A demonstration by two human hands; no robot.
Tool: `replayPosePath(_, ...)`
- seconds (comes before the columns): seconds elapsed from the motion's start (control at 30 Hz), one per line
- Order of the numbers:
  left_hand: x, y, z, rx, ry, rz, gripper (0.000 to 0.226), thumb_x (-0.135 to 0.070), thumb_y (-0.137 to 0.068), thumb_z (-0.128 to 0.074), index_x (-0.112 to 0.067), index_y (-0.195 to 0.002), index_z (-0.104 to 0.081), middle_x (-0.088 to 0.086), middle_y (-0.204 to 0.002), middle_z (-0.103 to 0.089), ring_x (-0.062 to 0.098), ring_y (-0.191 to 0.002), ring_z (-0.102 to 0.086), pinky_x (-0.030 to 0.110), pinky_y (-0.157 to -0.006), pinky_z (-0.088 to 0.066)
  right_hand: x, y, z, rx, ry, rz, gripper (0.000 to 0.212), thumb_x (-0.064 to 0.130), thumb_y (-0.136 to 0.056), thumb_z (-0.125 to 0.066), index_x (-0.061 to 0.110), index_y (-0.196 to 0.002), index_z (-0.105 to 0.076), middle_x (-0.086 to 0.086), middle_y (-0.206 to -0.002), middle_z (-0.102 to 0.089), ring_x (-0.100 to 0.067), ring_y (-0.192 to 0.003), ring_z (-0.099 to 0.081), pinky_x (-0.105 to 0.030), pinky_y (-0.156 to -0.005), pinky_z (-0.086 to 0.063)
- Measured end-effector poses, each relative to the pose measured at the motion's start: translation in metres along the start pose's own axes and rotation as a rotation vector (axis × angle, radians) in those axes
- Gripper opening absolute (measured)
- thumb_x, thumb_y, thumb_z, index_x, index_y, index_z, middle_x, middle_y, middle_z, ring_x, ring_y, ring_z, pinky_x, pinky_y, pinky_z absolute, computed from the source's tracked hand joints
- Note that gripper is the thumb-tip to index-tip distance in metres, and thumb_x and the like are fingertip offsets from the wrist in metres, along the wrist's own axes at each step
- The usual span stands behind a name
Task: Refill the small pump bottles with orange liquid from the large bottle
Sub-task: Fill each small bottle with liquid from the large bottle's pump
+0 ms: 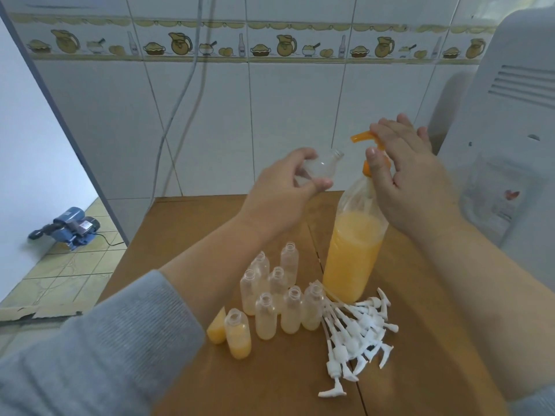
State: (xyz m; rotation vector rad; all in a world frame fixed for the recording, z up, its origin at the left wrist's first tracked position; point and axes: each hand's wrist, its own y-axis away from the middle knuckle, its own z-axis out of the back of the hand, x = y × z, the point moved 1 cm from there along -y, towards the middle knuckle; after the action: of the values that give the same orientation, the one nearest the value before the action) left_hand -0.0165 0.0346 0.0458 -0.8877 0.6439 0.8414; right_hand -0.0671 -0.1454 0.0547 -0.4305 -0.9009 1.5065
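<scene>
While fingers hide its base, small bottle (pixel 319 171) nears orange pump (pixel 365 136).

You faced a white tiled wall (pixel 270 115) with a yellow border (pixel 240 43) of jugs and pies across the top of the frame. Two grey cables (pixel 192 70) hung down it. A brown table (pixel 210 223) filled the lower centre. At lower left lay a tiled floor (pixel 69 271) with a blue pump (pixel 70 228); a white appliance (pixel 510 130) stood at right.
</scene>
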Motion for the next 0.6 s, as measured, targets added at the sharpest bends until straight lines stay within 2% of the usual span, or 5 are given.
replayPosePath(0.1, -0.010, -0.005, -0.010, 0.030, -0.039, -0.016, 0.047, -0.034, -0.087, -0.063, -0.027, -0.132, -0.050, -0.005, -0.108, -0.058, 0.011, -0.090, -0.053, 0.029, -0.091, -0.043, 0.000, 0.001, 0.002, 0.026, -0.011, 0.009, 0.058, 0.045, -0.099, -0.025, 0.007, -0.139, -0.044, -0.009, -0.145, -0.043, -0.022, -0.143, -0.023, -0.026, -0.115, -0.003)
replayPosePath(0.23, -0.018, -0.009, -0.014, 0.002, -0.092, -0.028, 0.048, -0.034, -0.090, -0.060, -0.026, -0.136, -0.047, -0.007, -0.110, -0.055, 0.011, -0.095, -0.052, 0.026, -0.089, -0.040, 0.001, 0.000, 0.004, 0.041, -0.017, 0.002, 0.064, 0.049, -0.097, -0.018, 0.008, -0.140, -0.043, -0.008, -0.145, -0.043, -0.020, -0.143, -0.022, -0.025, -0.115, -0.003)
replayPosePath(0.4, -0.023, -0.013, -0.012, -0.010, -0.121, -0.060, 0.049, -0.037, -0.089, -0.061, -0.028, -0.135, -0.047, -0.008, -0.113, -0.057, 0.010, -0.092, -0.052, 0.028, -0.090, -0.043, 0.001, 0.003, 0.002, 0.033, 0.000, 0.016, 0.062, 0.048, -0.099, -0.018, 0.008, -0.140, -0.042, -0.008, -0.145, -0.043, -0.020, -0.143, -0.023, -0.027, -0.116, -0.003)
replayPosePath(0.53, -0.030, -0.023, -0.010, -0.021, -0.507, -0.238, 0.051, -0.037, -0.093, -0.054, -0.027, -0.141, -0.040, -0.006, -0.131, -0.053, 0.018, -0.116, -0.048, 0.036, -0.098, -0.039, -0.002, 0.002, -0.002, 0.011, -0.021, -0.008, 0.058, 0.044, -0.100, -0.020, 0.008, -0.139, -0.042, -0.008, -0.145, -0.043, -0.020, -0.143, -0.021, -0.028, -0.117, -0.003)
replayPosePath(0.6, -0.034, -0.029, -0.011, -0.025, -0.654, -0.312, 0.051, -0.037, -0.094, -0.052, -0.025, -0.142, -0.039, -0.007, -0.135, -0.052, 0.021, -0.122, -0.045, 0.039, -0.100, -0.037, -0.006, 0.004, -0.005, -0.020, -0.013, -0.030, 0.056, 0.042, -0.100, -0.020, 0.008, -0.138, -0.043, -0.008, -0.144, -0.044, -0.021, -0.143, -0.022, -0.029, -0.118, -0.002)
